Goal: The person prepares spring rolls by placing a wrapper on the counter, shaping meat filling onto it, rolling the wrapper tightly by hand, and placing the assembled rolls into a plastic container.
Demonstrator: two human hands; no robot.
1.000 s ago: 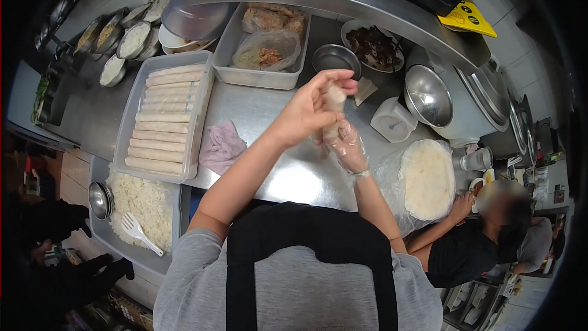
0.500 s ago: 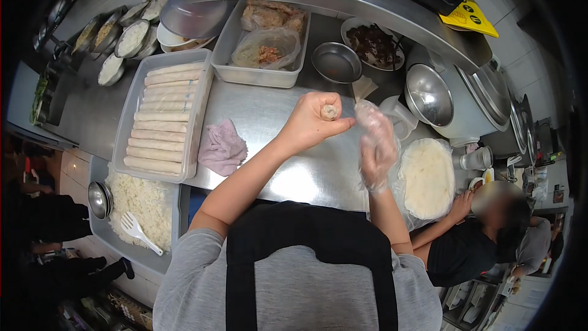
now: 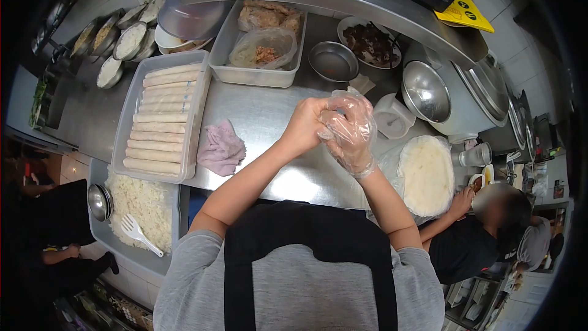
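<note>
Steel counter [image 3: 257, 101]: tub of pale rolls [image 3: 162, 116] at left, crumpled pink cloth [image 3: 222, 147] just right of it, tub of bagged food [image 3: 258, 43] and metal bowl [image 3: 334, 61] farther back, dish of dark food [image 3: 369, 43] at far right, white scale [image 3: 393, 116] and flat white rounds on plastic [image 3: 427, 176] nearer right.

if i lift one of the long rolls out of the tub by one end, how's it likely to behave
The roll may sag or bend: it is long and slim, and its pale skin looks soft. Pinching could dent or tear it, as that skin seems thin. Its rounded sides suggest it would roll on a flat top, though the tub's walls should check that.
</note>
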